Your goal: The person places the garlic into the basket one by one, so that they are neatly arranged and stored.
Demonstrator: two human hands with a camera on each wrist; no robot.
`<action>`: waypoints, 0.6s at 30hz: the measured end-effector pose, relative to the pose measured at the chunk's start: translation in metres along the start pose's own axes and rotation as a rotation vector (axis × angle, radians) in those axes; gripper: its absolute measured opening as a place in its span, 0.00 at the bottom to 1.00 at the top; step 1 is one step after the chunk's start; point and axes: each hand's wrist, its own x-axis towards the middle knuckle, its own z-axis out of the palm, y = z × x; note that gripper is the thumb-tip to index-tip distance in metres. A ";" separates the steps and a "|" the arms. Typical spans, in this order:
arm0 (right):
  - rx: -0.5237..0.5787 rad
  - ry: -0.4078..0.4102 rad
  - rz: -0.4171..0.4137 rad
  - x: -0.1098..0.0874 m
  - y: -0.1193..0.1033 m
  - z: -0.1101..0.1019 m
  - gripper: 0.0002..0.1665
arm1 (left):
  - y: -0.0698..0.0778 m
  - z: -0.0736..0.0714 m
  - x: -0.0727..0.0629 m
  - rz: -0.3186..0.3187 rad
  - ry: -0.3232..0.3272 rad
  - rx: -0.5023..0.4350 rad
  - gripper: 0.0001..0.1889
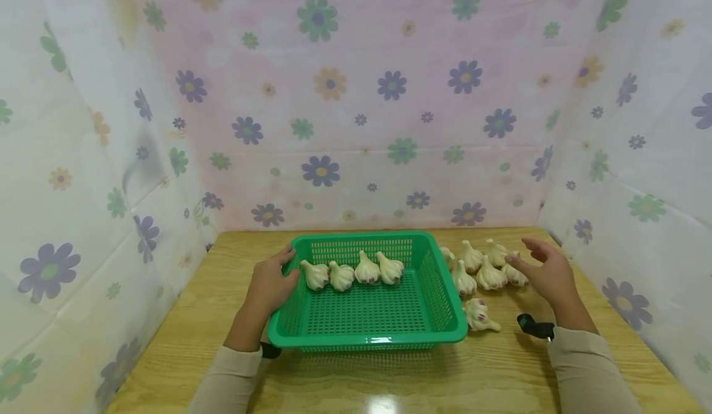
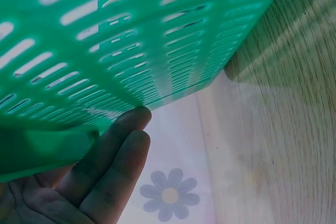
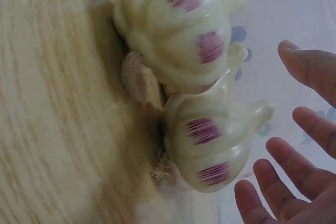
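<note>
A garlic bulb (image 3: 176, 32) sits at upper centre of the frame, a second bulb (image 3: 210, 142) just below it, both patched purple, necks pointing right. The right grip (image 3: 307, 182), a bare hand, spreads along the right edge near the second bulb. Wood-grained table (image 3: 47, 103) spans the left; flowered backdrop (image 3: 275, 24), upper right.

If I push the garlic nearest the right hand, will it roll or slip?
The garlic will probably rock or roll, given its rounded body. Its shiny surface could make it a bit slippery for the right hand. The narrow neck might make it roll in a curve rather than straight.
</note>
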 end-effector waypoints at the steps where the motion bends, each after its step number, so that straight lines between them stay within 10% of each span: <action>1: 0.009 -0.007 0.006 0.000 0.002 0.001 0.53 | 0.000 0.000 0.000 0.001 0.003 0.001 0.29; 18: 0.049 -0.084 0.052 0.000 0.019 0.008 0.50 | 0.000 0.000 0.000 0.006 0.002 -0.004 0.28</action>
